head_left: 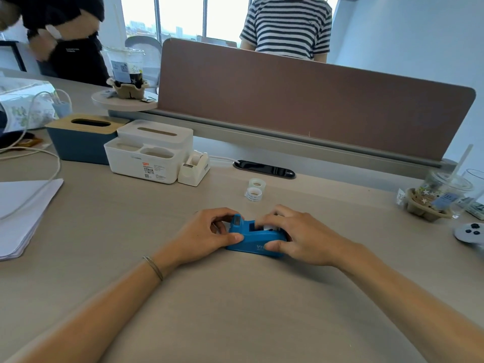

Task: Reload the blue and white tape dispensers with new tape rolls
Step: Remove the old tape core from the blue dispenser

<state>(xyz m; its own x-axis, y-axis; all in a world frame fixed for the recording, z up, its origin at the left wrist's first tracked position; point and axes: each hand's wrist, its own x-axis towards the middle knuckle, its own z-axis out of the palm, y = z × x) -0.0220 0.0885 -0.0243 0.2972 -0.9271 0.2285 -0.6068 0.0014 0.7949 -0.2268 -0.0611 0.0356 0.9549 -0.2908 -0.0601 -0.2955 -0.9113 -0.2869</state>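
Note:
The blue tape dispenser [252, 238] rests on the desk between both hands. My left hand [207, 234] grips its cutter end, thumb along the side. My right hand [296, 235] wraps the rear end, fingers over the roll slot where a bit of white shows. The white tape dispenser [194, 169] stands further back beside a white organiser, with a roll in it. Two clear tape rolls [255, 189] lie on the desk behind the blue dispenser, one in front of the other.
A white desk organiser [146, 155] and a blue tissue box [78, 140] sit at back left, a paper stack [23, 213] at left with cables. A drink cup [442, 195] and a white controller [471, 231] stand at right. A brown divider [301, 100] has two people behind it.

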